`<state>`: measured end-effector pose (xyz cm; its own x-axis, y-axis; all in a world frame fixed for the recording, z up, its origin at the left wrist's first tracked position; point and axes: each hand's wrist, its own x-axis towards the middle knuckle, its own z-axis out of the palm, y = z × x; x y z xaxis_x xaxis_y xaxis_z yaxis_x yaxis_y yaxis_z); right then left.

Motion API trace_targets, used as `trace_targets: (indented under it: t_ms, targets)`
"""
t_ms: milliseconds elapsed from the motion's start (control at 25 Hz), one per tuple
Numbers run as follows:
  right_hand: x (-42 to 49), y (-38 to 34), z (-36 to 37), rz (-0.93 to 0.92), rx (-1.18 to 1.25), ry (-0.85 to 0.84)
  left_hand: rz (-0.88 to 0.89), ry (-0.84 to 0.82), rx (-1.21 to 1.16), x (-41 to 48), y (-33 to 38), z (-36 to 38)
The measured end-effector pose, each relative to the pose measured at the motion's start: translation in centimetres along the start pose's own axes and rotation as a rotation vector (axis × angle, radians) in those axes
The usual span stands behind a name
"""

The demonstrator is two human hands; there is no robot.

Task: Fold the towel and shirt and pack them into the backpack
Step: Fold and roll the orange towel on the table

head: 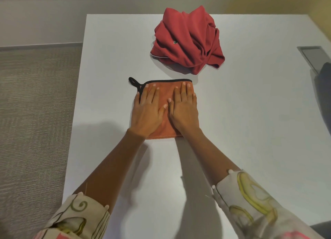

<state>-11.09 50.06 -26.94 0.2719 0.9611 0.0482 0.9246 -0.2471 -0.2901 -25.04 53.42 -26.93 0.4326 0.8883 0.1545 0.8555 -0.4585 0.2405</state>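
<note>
The left hand (pixel 146 111) lies flat, palm down, fingers straight and slightly spread, pressing on the left half of the towel (pixel 165 92). It grips nothing. The right hand (pixel 184 109) lies the same way on the right half, fingers straight and close together, also holding nothing. The two thumbs point inward and nearly meet over the middle of the cloth. Both forearms reach in from the near edge of the surface (pixel 250 131), bare up to patterned sleeves (pixel 250 203) at the bottom of the view.

The towel is orange, folded into a small, roughly square pad with black trim along its far and left edges. A black loop (pixel 133 82) sticks out from its far left corner and lies flat on the surface. The left hand's little finger reaches over the trim on the left side; the right hand's little finger lies at the right edge of the cloth. The towel sits about midway between the near and far edges, closer to the left edge than to the right.

Beyond it, apart from it and towards the far edge, the red shirt (pixel 188 41) lies in a crumpled, unfolded heap.

At the right edge of the view a grey panel (pixel 310 57) is set in the surface, with a dark shape (pixel 325 88) just beside it; what that is cannot be told. Grey carpet (pixel 35 113) shows past the left edge.
</note>
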Motion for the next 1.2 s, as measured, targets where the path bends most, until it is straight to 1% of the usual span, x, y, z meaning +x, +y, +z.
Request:
trace_targets:
  t_ms: [80, 200, 600, 720, 800, 880, 960, 1000, 1120, 1200]
  targets:
    - [-0.1, 0.5, 0.4, 0.027, -0.015, -0.013, -0.033, -0.078, 0.052, -0.5, -0.9, 1.1]
    - [-0.1, 0.9, 0.6, 0.072, -0.010, -0.037, -0.051, -0.103, 0.060, -0.6, -1.2, 1.3]
    - [-0.3, 1.3, 0.7, 0.072, -0.013, -0.019, -0.086, -0.112, 0.062, -0.7, -0.5, 1.1]
    - [-0.4, 1.6, 0.3, 0.063, 0.047, 0.006, -0.106, -0.117, 0.056, -0.8, -0.1, 1.1]
    - [-0.6, 1.7, -0.7, 0.167, 0.158, 0.094, -0.111, -0.118, 0.060, -0.7, -0.1, 1.2]
    - [-0.8, 2.2, -2.1, 0.374, 0.200, 0.129, -0.107, -0.112, 0.074, -0.7, -0.2, 1.3]
    - [-0.8, 3.1, -3.3, 0.519, 0.203, 0.049, -0.100, -0.091, 0.088, -0.7, -0.2, 1.5]
    - [-0.8, 3.4, -3.8, 0.557, 0.254, 0.001, -0.099, -0.083, 0.096, -0.7, -0.2, 1.6]
    - [-0.2, 3.6, -4.8, 0.628, 0.439, -0.113, -0.093, -0.058, 0.117, -0.8, 0.0, 1.8]
    - [0.2, 3.4, -4.7, 0.660, 0.537, -0.162, -0.058, -0.036, 0.141, -0.8, 0.0, 1.7]
